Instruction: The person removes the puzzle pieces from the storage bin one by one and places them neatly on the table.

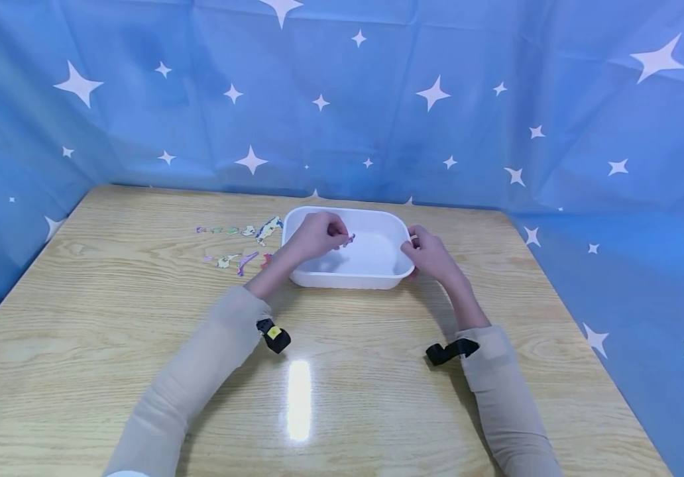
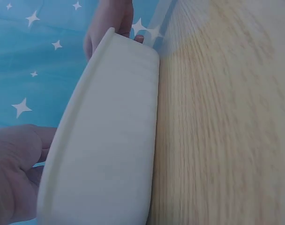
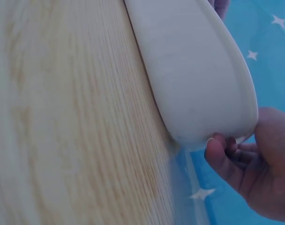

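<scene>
A white plastic basin (image 1: pixel 372 281) stands on the wooden table, its near wall filling much of both wrist views. Above its inside, the left hand (image 1: pixel 320 233) pinches a small purple piece (image 1: pixel 350 240) between thumb and fingers; its exact shape is too small to make out. In the left wrist view the basin wall hides the left hand's (image 2: pixel 16 168) fingertips. The right hand (image 1: pixel 428 253) grips the basin's right end, thumb at the rim and fingers curled beneath it, as the right wrist view shows the same hand (image 3: pixel 259 166).
Left of the basin, small colourful flat pieces lie in two rows, among them a blue-and-white one (image 1: pixel 268 229), a purple one (image 1: pixel 247 262) and a red one (image 1: pixel 267 260). A blue star-patterned cloth (image 1: pixel 378 132) hangs behind the table (image 1: pixel 109 318).
</scene>
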A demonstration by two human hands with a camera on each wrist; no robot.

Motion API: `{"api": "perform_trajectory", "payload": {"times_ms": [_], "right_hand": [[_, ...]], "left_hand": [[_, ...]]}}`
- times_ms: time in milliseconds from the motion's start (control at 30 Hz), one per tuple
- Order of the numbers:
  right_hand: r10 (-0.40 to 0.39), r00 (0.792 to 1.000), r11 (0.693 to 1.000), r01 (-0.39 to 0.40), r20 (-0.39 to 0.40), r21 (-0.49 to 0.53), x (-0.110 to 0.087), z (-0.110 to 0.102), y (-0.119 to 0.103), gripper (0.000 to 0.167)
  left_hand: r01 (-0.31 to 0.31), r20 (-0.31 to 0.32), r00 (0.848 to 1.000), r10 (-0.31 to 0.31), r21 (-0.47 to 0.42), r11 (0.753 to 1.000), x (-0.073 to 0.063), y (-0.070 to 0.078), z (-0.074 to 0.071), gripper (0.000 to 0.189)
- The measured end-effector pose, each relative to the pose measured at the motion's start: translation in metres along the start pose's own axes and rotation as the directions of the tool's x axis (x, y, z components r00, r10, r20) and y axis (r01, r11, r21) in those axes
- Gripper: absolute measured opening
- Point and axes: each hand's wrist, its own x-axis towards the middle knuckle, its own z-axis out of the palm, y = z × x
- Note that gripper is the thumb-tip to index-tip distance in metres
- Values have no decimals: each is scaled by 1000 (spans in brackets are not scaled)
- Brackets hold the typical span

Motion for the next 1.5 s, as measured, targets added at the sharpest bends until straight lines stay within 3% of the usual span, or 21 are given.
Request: {"api": "perform_trajectory", "payload": {"times_ms": [233, 633, 900, 1267, 1500], "right_hand": [[-2, 1000, 1000, 2, -9, -18, 0, 1, -1, 37], [3, 1000, 999, -3, -5, -32, -1, 0, 0, 39], [-12, 1000, 1000, 12, -11, -24, -1, 0, 0, 37], [-11, 1000, 999, 10, -16, -32, 0, -1, 0, 38], [-7, 1000, 999, 7, -11, -32, 1, 1, 2, 39]], "left_hand": [[-40, -59, 998, 38, -21, 999, -22, -5, -20, 9], [31, -179, 983, -49, -100, 994, -55, -19, -62, 14], [61, -235, 969, -70, -44, 997, -74, -32, -85, 19], [127, -255, 958, -127, -17, 992, -107, -56, -112, 21], [217, -247, 947, -207, 13, 976, -131, -78, -127, 28]]}}
